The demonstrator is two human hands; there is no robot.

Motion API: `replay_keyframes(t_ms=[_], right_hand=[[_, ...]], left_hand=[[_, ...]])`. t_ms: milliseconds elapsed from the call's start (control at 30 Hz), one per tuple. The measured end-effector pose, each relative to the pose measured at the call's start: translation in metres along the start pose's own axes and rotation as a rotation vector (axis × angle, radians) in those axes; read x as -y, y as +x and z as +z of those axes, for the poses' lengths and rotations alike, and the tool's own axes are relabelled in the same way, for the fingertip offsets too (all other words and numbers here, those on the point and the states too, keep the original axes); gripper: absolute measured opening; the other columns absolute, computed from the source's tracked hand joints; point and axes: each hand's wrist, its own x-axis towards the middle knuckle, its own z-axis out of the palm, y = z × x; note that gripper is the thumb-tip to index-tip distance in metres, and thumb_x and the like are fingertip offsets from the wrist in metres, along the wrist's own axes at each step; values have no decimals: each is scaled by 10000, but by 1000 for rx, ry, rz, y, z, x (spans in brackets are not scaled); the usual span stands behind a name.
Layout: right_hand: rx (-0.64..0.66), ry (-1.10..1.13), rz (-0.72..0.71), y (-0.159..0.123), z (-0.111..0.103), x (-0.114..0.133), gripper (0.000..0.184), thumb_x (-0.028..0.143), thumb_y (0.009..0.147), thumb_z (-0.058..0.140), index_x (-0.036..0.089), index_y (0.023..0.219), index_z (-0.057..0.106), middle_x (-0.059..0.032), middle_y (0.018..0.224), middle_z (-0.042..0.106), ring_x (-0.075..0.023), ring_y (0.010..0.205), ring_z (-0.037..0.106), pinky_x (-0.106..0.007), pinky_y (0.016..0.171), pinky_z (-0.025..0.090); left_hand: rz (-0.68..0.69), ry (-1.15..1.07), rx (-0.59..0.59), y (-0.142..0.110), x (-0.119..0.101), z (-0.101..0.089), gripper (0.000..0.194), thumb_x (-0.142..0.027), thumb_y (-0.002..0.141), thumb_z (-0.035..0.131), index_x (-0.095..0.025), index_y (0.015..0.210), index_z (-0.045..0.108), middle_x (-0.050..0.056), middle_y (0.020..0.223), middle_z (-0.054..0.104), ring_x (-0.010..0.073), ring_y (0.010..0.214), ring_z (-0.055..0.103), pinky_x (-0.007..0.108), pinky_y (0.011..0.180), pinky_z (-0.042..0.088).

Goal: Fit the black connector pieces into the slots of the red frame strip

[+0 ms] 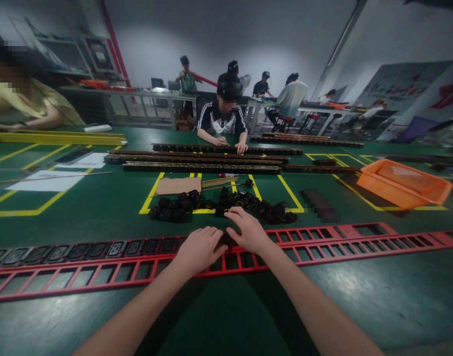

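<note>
Two long red ladder-like frames (130,273) lie side by side across the green table in front of me. The left part of the farther frame carries a row of square black pieces (89,250). My left hand (202,248) rests over the frames, fingers bent and thumb apart. Facing it, my right hand (248,231) is curved above the same spot, with a gap between fingers and thumb. The dark area between the hands is too dim to make out. Just beyond them lies a loose heap of small black parts (244,201).
Behind the heap are a cardboard piece (178,186) and long dark strips (202,167). An orange basket (404,185) sits at right, white papers (44,180) and yellow bars (59,138) at left. A person (223,121) works opposite; another person (37,104) sits at left.
</note>
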Motion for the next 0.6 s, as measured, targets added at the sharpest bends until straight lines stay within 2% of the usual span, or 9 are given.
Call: replay_keyframes(t_ms=[100, 200, 267, 333, 433, 600], right_hand=[[-64, -87, 111, 0, 6, -4, 528, 227, 912, 531, 227, 1434, 452, -110, 1488, 438, -261, 1275, 522, -434, 1047, 468], [11, -146, 175, 0, 8, -7, 564, 264, 927, 520, 240, 1481, 414, -117, 1575, 330, -292, 1272, 536, -463, 1020, 491], [69, -177, 193, 0, 8, -8, 529, 296, 941, 513, 265, 1466, 448, -112, 1601, 282, -310, 1260, 548, -487, 1004, 496], [106, -198, 198, 0, 7, -7, 474, 317, 954, 501, 269, 1425, 507, -113, 1596, 296, -326, 1278, 532, -513, 1017, 479], [112, -200, 205, 0, 8, -8, 416, 323, 960, 501, 234, 1360, 572, -124, 1533, 393, -325, 1289, 517, -518, 1042, 457], [19, -128, 214, 1, 12, -13, 263, 267, 926, 563, 172, 1156, 648, -135, 1332, 510, -260, 1154, 581, -418, 994, 496]], left_hand=[[3, -6, -8, 0, 0, 0, 297, -383, 949, 525, -191, 1166, 592, 77, 1104, 682, 235, 1011, 624, 368, 864, 493], [10, -29, -7, 0, 0, 0, 306, -377, 949, 527, -198, 1189, 590, 69, 1123, 684, 228, 1021, 625, 363, 877, 493], [10, -35, -4, 0, 1, 0, 293, -376, 949, 529, -200, 1174, 594, 61, 1108, 686, 226, 1013, 627, 363, 874, 495], [8, -36, 0, 0, 1, -1, 287, -378, 948, 533, -203, 1167, 593, 56, 1102, 687, 226, 1014, 627, 363, 874, 496], [2, -34, 9, 0, 2, 0, 311, -407, 941, 549, -207, 1175, 589, 56, 1118, 686, 232, 1021, 627, 365, 864, 498], [1, -34, 20, 0, 3, 0, 342, -425, 937, 557, -204, 1196, 586, 62, 1151, 684, 238, 1035, 625, 368, 860, 498]])
